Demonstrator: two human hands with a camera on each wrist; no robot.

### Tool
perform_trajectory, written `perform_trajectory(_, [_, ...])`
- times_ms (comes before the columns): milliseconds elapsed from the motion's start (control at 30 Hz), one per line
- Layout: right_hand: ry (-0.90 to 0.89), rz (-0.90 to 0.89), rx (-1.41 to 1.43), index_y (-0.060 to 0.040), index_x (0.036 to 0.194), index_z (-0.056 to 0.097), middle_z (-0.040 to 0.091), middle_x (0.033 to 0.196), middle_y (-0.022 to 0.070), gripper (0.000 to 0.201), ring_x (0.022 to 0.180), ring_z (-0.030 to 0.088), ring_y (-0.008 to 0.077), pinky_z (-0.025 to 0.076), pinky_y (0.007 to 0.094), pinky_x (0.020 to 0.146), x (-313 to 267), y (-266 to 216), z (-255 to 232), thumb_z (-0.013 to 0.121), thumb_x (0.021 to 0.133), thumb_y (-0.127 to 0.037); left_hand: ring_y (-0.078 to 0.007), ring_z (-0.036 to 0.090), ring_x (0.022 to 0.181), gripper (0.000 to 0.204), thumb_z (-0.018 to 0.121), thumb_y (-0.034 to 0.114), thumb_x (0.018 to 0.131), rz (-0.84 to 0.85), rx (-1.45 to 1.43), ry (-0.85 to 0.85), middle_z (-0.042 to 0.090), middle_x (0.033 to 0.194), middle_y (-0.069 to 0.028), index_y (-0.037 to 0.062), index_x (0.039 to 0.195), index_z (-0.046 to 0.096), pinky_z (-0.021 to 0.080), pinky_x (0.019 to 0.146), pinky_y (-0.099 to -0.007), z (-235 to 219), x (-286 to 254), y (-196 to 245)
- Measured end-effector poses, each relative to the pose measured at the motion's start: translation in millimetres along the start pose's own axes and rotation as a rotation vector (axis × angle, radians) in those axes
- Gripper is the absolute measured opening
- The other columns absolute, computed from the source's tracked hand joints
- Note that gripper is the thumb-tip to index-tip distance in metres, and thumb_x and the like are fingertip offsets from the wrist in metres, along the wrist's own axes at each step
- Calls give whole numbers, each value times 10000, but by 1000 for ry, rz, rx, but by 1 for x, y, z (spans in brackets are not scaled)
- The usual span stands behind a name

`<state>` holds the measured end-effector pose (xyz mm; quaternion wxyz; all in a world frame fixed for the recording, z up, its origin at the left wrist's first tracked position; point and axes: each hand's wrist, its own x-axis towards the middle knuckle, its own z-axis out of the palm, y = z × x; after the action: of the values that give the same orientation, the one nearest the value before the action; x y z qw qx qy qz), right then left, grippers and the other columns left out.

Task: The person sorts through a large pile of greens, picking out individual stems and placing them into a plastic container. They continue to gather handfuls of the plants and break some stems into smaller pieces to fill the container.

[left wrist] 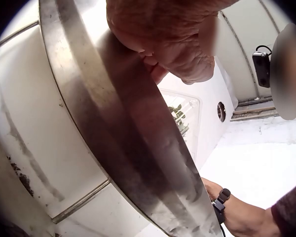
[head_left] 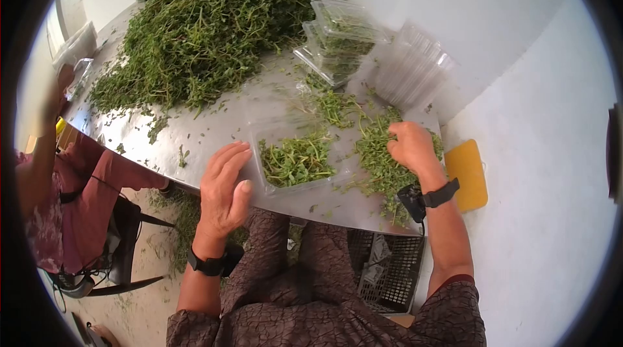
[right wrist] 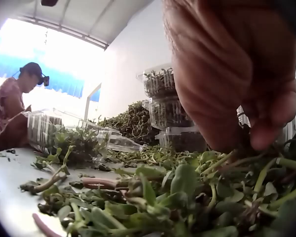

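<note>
A clear plastic container [head_left: 295,152] partly filled with green herb sprigs sits open on the steel table [head_left: 214,130] near its front edge. My left hand [head_left: 224,185] lies flat with straight fingers on the table edge, just left of the container and touching its side. In the left wrist view my left hand [left wrist: 172,39] shows from below, above the table's rim [left wrist: 128,148]. My right hand [head_left: 410,146] is on a small loose pile of herbs [head_left: 383,165] right of the container. In the right wrist view its fingers [right wrist: 237,74] curl down and pinch stems of the herbs [right wrist: 177,192].
A big heap of herbs [head_left: 207,29] covers the far table. Filled containers [head_left: 341,39] are stacked behind, with empty ones [head_left: 415,68] to their right. A yellow board [head_left: 467,175] lies right of the table, a black crate [head_left: 383,269] beneath it. Another person [head_left: 65,198] sits at left.
</note>
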<state>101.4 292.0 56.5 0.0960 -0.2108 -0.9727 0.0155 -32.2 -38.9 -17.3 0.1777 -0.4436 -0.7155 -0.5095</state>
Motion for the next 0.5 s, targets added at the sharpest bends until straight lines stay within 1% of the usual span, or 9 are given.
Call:
perform_trajectory(67, [63,-26,21,-22,852,680,636,833,262,170,785,594,473,495,523,695,-1,1,-1,637,708,-101,-381,578,1158,495,452,392,976,-2,3,1,632,1194,-207,-42,1133,633,447,992,-444,0,1,0])
perform_trajectory(133, [170,2,134,3,857,666,626,826,274,179,717,585,466,494,505,673,-4,3,-8,622,705,-79,-381,584,1147,480,456,377,970,11,-7,1,635,1187,-205,-43,1118,635,455,979,-445,0,2,1])
perform_trajectory(167, [166,-6,137,3,857,666,626,826,274,179,717,585,466,494,505,673,-4,7,-10,622,705,-79,-381,584,1147,480,456,377,970,6,-1,4,635,1187,-205,-43,1118,635,455,979,-445,-1,1,1])
perform_trajectory(233, [101,125,385,34,880,659,650,738,223,170,594,615,339,503,414,580,-4,9,-16,624,752,-72,-419,577,1126,394,519,258,913,33,-11,-7,626,1164,-232,-68,1110,623,463,960,-464,-2,2,2])
perform_trajectory(267, [100,122,385,34,880,659,650,738,223,170,594,615,339,503,414,580,-6,7,-20,624,752,-72,-419,577,1126,394,519,258,913,32,-10,-5,626,1164,-232,-68,1110,623,463,960,-464,-1,2,1])
perform_trajectory(333, [69,325,740,45,924,659,648,702,105,157,541,595,152,470,282,492,-13,-17,-41,623,820,-69,-417,581,1118,389,526,255,910,35,-8,-2,628,1158,-232,-63,1111,625,466,954,-461,-1,2,1])
perform_trajectory(367, [65,323,740,45,924,659,648,702,105,157,541,595,152,470,282,492,-15,-24,-47,623,820,-69,-417,581,1118,389,526,255,910,31,-7,-1,628,1158,-232,-63,1111,625,466,954,-461,-1,1,1])
perform_trajectory(433, [70,275,874,28,959,660,629,730,26,139,555,581,56,440,202,460,-17,-34,-57,625,864,-67,-414,585,1112,385,531,254,905,32,-5,4,630,1154,-231,-57,1109,628,468,950,-458,-1,2,0])
perform_trajectory(500, [77,233,941,21,963,663,633,740,25,133,552,583,60,446,199,463,-19,-46,-63,626,864,-59,-412,585,1111,381,535,252,902,34,-8,4,630,1154,-231,-56,1108,629,468,950,-458,-1,1,0])
